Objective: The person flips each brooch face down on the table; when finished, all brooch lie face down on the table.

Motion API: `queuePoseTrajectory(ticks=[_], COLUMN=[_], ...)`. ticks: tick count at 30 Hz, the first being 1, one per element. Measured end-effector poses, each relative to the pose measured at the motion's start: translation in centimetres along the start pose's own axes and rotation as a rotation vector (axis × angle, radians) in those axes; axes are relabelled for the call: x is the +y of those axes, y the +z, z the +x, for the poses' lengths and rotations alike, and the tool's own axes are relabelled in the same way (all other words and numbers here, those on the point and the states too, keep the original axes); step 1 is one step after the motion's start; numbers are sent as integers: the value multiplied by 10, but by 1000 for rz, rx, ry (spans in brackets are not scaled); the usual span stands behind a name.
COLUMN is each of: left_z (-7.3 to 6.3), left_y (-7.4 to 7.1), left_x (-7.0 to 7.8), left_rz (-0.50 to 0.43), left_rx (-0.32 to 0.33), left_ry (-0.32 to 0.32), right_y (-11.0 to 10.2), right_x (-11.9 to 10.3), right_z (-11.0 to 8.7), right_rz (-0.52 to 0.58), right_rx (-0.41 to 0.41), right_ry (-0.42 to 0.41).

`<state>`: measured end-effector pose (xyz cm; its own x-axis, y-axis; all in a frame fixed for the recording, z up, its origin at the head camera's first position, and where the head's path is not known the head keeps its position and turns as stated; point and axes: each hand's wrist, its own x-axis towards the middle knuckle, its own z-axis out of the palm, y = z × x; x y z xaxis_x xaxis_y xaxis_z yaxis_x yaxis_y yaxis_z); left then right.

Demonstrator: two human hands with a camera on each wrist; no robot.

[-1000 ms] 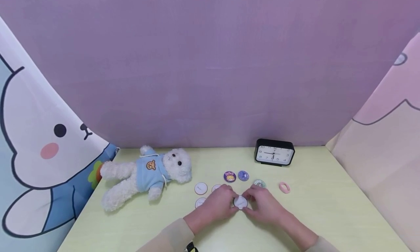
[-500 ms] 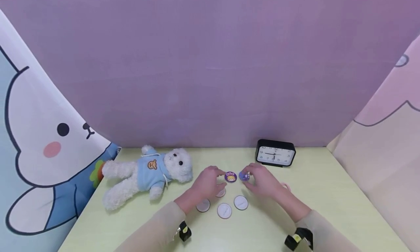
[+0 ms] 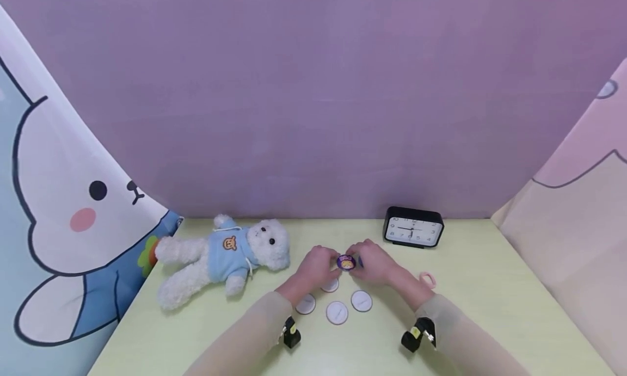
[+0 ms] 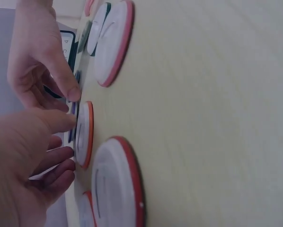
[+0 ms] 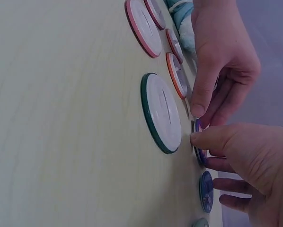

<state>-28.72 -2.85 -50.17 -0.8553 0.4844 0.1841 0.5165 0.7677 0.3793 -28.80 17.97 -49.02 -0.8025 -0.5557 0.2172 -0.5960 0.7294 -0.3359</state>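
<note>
In the head view, a purple button badge point(image 3: 345, 262) with a yellow cartoon figure lies picture up between both hands. My left hand point(image 3: 315, 266) pinches its left edge and my right hand point(image 3: 374, 263) its right edge, thumbs on the near side. The right wrist view shows both thumbs meeting the badge's rim. Partly covered by the right hand is a blue badge point(image 5: 207, 191). Closer to the person, several badges lie with white pin backs up, among them a green-rimmed badge point(image 5: 161, 113), a pink-rimmed badge point(image 4: 114, 42) and an orange-rimmed badge point(image 4: 85, 135).
A white teddy bear point(image 3: 230, 256) in a blue hoodie lies on the left of the pale table point(image 3: 490, 310). At the back right stands a black alarm clock point(image 3: 413, 227). A pink hair tie point(image 3: 428, 280) rests right of the right hand. Purple cloth point(image 3: 313, 120) hangs behind.
Both hands left a white-backed badge and reached farther back. The right hand then went from the blue badge leftward to the purple one, and the left hand closed in on it too.
</note>
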Motion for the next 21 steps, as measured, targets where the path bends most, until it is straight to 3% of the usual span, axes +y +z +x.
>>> queuePoseTrajectory(ticks=[8, 11, 12, 16, 21], left_z=[2, 2, 0, -1, -6], left_y=[0, -6, -15, -22, -28], left_x=[-3, -2, 5, 5, 5], left_rz=[-63, -101, -120, -164, -175], left_rx=[77, 109, 107, 147, 231], left_ry=[48, 39, 18, -11, -5], right_y=[6, 4, 2, -7, -15], right_x=[3, 2, 2, -1, -4], right_z=[2, 1, 1, -1, -1], right_rz=[10, 55, 74, 135, 200], right_rx=[64, 105, 121, 177, 229], right_ry=[-28, -23, -16, 22, 1])
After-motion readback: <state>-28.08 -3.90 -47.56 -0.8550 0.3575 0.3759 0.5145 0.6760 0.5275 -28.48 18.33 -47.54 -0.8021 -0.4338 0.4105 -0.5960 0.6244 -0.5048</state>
